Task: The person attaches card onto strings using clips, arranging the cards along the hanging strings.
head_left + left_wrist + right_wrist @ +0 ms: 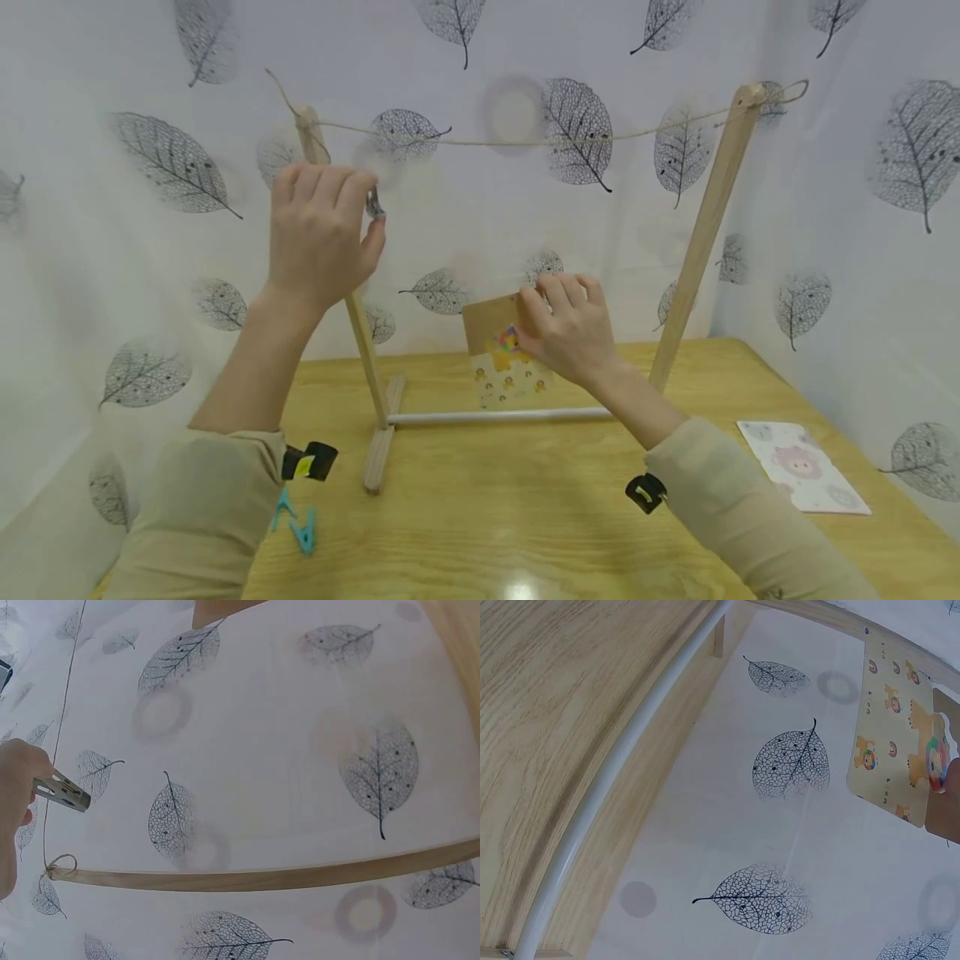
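Note:
My left hand (pixel 318 233), raised near the top of the rack's left post, pinches a silver metal clothespin (pixel 375 203) between thumb and fingers. In the left wrist view, this clothespin (pixel 66 791) points away from the hand and overlaps the string. A thin notebook (pixel 498 354) with a brown upper band and a lion print hangs from my right hand (pixel 572 329), which grips its upper right part. Above both hands runs the string (pixel 487 143), tied between the two wooden posts. The right wrist view shows the notebook's printed face (pixel 889 735) at its right edge.
The wooden rack's right post (pixel 705 237) leans beside my right arm, and a white crossbar (pixel 502 415) joins the posts low down. Teal clothespins (pixel 305 531) lie by my left sleeve. A white notebook (pixel 806 467) lies on the table at right. Leaf-print curtains (pixel 465 225) surround the table.

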A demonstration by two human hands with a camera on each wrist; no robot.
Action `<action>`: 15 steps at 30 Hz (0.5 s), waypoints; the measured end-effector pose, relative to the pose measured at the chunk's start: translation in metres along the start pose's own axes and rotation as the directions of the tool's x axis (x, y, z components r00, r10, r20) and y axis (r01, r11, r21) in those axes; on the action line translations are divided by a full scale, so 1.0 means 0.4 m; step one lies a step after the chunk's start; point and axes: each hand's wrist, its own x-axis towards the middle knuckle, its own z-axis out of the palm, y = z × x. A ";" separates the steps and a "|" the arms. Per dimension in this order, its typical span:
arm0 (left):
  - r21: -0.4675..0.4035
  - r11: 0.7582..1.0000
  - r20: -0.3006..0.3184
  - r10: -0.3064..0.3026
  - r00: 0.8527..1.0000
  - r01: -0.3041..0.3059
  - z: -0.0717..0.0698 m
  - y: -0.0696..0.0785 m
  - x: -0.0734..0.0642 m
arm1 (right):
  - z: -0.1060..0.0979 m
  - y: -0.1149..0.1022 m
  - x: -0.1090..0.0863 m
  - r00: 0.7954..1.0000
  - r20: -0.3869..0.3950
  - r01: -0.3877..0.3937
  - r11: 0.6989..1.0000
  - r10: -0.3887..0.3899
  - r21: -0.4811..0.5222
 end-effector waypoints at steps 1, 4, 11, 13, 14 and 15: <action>0.004 1.000 -0.006 0.002 1.000 -0.002 0.000 -0.001 0.002 | 0.001 0.000 0.001 1.000 0.000 -0.002 1.000 0.002 -0.001; 0.015 1.000 -0.031 0.008 0.999 -0.008 0.003 -0.006 0.009 | 0.005 0.000 0.005 1.000 -0.001 -0.005 1.000 0.005 -0.001; 0.010 1.000 -0.088 0.001 0.996 0.000 0.002 -0.023 0.031 | 0.012 -0.003 0.012 1.000 0.002 -0.001 1.000 0.001 0.015; 0.005 1.000 -0.091 -0.007 0.996 0.008 -0.001 -0.027 0.036 | 0.013 -0.004 0.011 1.000 0.001 0.004 1.000 -0.004 0.011; 0.002 1.000 -0.092 -0.011 0.996 0.011 -0.002 -0.029 0.038 | 0.014 -0.004 0.010 1.000 0.000 0.005 1.000 -0.005 0.008; -0.002 1.000 -0.091 -0.014 0.996 0.014 -0.003 -0.030 0.040 | 0.015 -0.003 0.010 1.000 0.002 0.006 1.000 -0.006 0.003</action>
